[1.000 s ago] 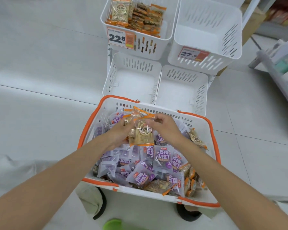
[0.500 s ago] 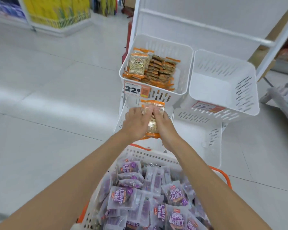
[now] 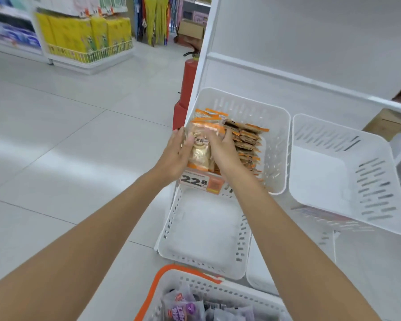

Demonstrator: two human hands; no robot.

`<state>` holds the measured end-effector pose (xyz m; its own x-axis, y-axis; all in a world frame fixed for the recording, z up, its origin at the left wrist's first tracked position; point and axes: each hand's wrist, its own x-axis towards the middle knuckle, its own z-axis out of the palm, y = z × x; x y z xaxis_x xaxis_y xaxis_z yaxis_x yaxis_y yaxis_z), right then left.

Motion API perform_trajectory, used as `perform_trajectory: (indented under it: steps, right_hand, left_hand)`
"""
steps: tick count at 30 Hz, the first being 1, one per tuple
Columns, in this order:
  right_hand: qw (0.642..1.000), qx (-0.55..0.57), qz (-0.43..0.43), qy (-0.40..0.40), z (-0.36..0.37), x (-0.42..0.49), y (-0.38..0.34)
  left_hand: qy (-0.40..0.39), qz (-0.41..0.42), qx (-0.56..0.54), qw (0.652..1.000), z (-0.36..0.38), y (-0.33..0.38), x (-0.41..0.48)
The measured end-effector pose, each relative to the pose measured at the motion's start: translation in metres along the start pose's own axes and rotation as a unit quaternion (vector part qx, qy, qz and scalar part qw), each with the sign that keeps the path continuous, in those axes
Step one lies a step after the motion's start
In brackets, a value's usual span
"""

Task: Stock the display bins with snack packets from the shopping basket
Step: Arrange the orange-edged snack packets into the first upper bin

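shop aisle, pale tiled floor [image 3: 67, 140] | head: left hand [image 3: 175, 155] and right hand [image 3: 220, 148] both grip a stack of orange packets [image 3: 200, 151] over the front-left corner of the priced bin [image 3: 241, 104] at 12 o'clock, beside a row of packets [image 3: 247, 141] lying in it | basket [image 3: 159, 283] of purple packets [image 3: 183, 306] at 6 o'clock | empty bin [image 3: 322, 177] at 3 o'clock

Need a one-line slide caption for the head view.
Left hand and right hand hold orange-trimmed snack packets at the upper-left display bin, purple packets lying in the shopping basket below.

Pale tiled floor [image 3: 56, 140], far shelf [image 3: 88, 66] of yellow packs [image 3: 83, 33], red fire extinguisher [image 3: 189, 84]
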<state>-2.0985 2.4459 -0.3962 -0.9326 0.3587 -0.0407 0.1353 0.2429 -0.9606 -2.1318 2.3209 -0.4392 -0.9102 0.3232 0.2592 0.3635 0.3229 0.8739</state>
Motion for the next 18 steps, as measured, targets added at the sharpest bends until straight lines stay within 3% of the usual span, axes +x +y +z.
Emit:
perform_trajectory:
  steps: [3,6,11,18]
  right_hand:
    - [0.998,0.032,-0.039,-0.046,0.006,-0.003,0.01]
    - [0.996,0.073,-0.046,-0.023,0.011,-0.004,0.007]
    - [0.992,-0.019,-0.091,-0.081,-0.004,-0.009,0.014]
    - [0.988,-0.041,-0.125,-0.081,-0.004,-0.009,0.012]
  left_hand:
    - [0.014,0.054,-0.043,0.998,0.005,-0.002,0.0]
    - [0.029,0.064,-0.054,0.996,0.006,-0.003,0.001]
    - [0.041,0.065,-0.07,0.995,0.007,0.001,-0.008]
    - [0.007,0.056,0.0,0.998,0.006,-0.01,0.003]
